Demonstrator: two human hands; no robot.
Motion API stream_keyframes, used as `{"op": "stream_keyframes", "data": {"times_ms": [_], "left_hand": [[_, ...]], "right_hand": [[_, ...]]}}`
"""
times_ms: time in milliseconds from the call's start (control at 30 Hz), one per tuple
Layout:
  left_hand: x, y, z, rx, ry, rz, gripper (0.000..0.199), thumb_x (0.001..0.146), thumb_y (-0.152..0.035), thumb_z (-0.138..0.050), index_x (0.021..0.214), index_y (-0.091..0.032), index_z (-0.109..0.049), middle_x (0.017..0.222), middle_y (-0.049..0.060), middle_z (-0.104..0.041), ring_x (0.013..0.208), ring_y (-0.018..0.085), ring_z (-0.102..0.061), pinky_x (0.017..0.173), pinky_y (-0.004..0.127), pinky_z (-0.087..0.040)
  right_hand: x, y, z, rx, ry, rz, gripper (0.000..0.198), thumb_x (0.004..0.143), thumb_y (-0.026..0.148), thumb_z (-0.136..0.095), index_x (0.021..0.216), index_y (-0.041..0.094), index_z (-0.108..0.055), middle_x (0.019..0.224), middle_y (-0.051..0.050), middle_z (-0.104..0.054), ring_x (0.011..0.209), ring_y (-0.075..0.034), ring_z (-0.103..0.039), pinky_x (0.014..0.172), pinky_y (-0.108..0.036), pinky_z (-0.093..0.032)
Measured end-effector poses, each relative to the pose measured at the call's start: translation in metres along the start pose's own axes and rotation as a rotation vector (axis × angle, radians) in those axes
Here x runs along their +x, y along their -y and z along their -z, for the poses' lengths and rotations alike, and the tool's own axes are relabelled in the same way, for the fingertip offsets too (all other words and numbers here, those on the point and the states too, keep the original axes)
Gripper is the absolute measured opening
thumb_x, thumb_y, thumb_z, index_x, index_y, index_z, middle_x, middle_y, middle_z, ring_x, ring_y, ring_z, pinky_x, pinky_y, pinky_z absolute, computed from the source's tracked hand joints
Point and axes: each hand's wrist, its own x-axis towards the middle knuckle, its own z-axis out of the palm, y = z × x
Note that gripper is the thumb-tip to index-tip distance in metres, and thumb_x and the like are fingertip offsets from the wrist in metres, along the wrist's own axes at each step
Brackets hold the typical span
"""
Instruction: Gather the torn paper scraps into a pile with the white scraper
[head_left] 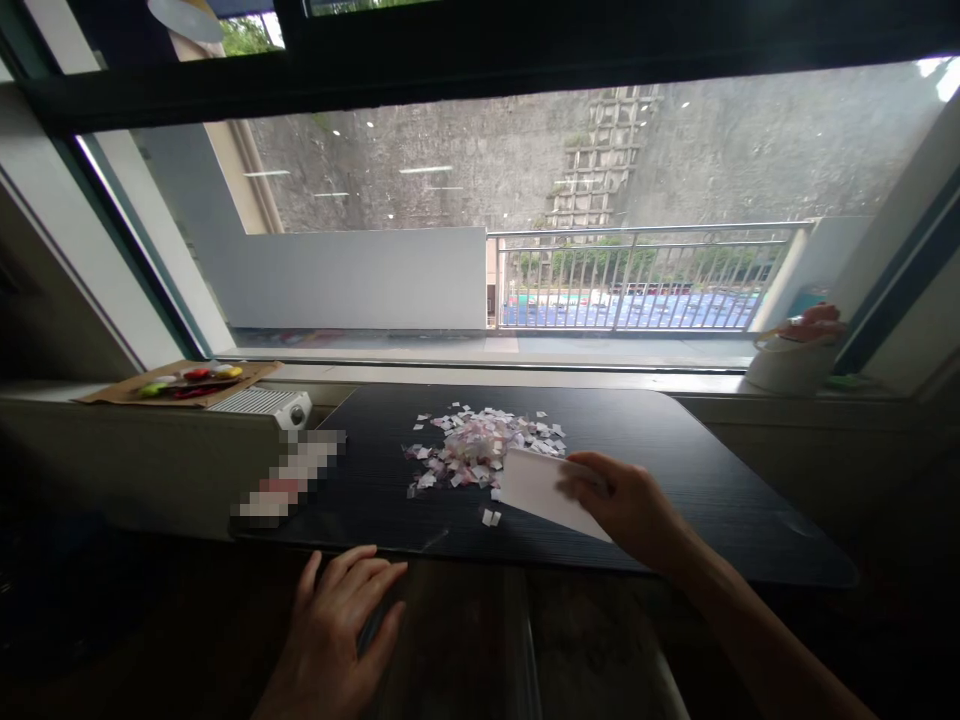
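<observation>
From the head camera I look down on a dark table (697,470) set against a wide window; near its middle lies a loose heap of small paper scraps (480,450), white with some pink, a few stray bits scattered around its edges; my right hand (634,510) comes in from the lower right and grips a white card (544,490), fingers closed over its right-hand end with the thumb side on top; the card is tilted, its far left edge touching or just beside the near right fringe of the heap (I cannot tell which), so the scraps lie just beyond the card and well clear of the fingertips themselves; two small scraps (490,517) sit apart from the heap, close to the card's lower left corner; my left hand (341,620) rests flat with fingers spread and open, holding nothing, at the near edge of the table, below and left of the heap and well apart from it; a blurred oblong object (294,478) lies on the table's left side, between the left hand and a white device (262,402) at the back left; behind that, a brown board (180,382) carries small coloured pieces; on the sill at the far right stands a white pot (791,362); outside the glass I see a metal railing (637,275) and a grey wall.
</observation>
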Motion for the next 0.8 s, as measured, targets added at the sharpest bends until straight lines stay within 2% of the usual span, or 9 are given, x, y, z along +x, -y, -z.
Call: {"op": "stream_keyframes", "data": {"times_ms": [133,267,433,567,700,800], "left_hand": [[0.001,0.0,0.0,-0.009,-0.001,0.001,0.025,0.08,-0.03,-0.054,0.104,-0.029,-0.062,0.097,0.0,-0.071,0.099,0.023,-0.06,0.098,0.049,-0.029],[-0.002,0.0,0.0,-0.019,0.016,0.029,0.025,0.081,-0.03,-0.053,0.104,-0.03,-0.061,0.098,0.001,-0.071,0.1,0.024,-0.06,0.097,0.051,-0.03],[-0.004,-0.001,-0.001,-0.035,0.033,0.044,0.024,0.081,-0.03,-0.052,0.104,-0.029,-0.062,0.098,0.001,-0.07,0.102,0.023,-0.059,0.099,0.051,-0.029],[-0.004,-0.002,0.001,-0.031,0.036,0.044,0.025,0.081,-0.03,-0.052,0.105,-0.029,-0.061,0.098,0.001,-0.07,0.103,0.023,-0.058,0.101,0.051,-0.027],[-0.003,-0.002,0.002,-0.034,0.03,0.044,0.024,0.082,-0.029,-0.051,0.104,-0.029,-0.061,0.097,0.001,-0.07,0.102,0.024,-0.059,0.099,0.051,-0.029],[0.0,-0.004,0.002,-0.033,0.016,0.034,0.024,0.081,-0.029,-0.052,0.104,-0.029,-0.061,0.096,0.001,-0.07,0.1,0.024,-0.059,0.097,0.051,-0.03]], "right_hand": [[-0.004,0.005,-0.006,0.049,0.041,0.002,0.033,0.078,0.035,-0.055,0.101,0.016,-0.069,0.076,-0.005,-0.073,0.066,-0.019,-0.066,0.06,-0.027,-0.049],[-0.009,0.005,-0.003,0.03,0.138,0.008,0.029,0.079,0.034,-0.056,0.1,0.018,-0.068,0.077,-0.004,-0.073,0.068,-0.019,-0.066,0.061,-0.027,-0.049],[-0.009,0.009,-0.003,-0.012,0.087,0.014,0.03,0.08,0.033,-0.054,0.101,0.017,-0.068,0.076,-0.003,-0.072,0.064,-0.017,-0.064,0.058,-0.025,-0.047],[-0.011,0.011,-0.004,-0.017,0.139,0.046,0.025,0.08,0.033,-0.055,0.094,0.019,-0.069,0.071,-0.002,-0.071,0.061,-0.016,-0.063,0.057,-0.025,-0.046],[-0.012,0.005,-0.002,0.081,0.098,-0.03,0.031,0.076,0.036,-0.056,0.098,0.018,-0.068,0.076,-0.004,-0.072,0.068,-0.019,-0.065,0.062,-0.028,-0.049],[-0.005,-0.004,-0.003,0.147,0.063,-0.112,0.037,0.073,0.037,-0.055,0.1,0.015,-0.068,0.076,-0.006,-0.072,0.065,-0.021,-0.065,0.058,-0.03,-0.05]]}}
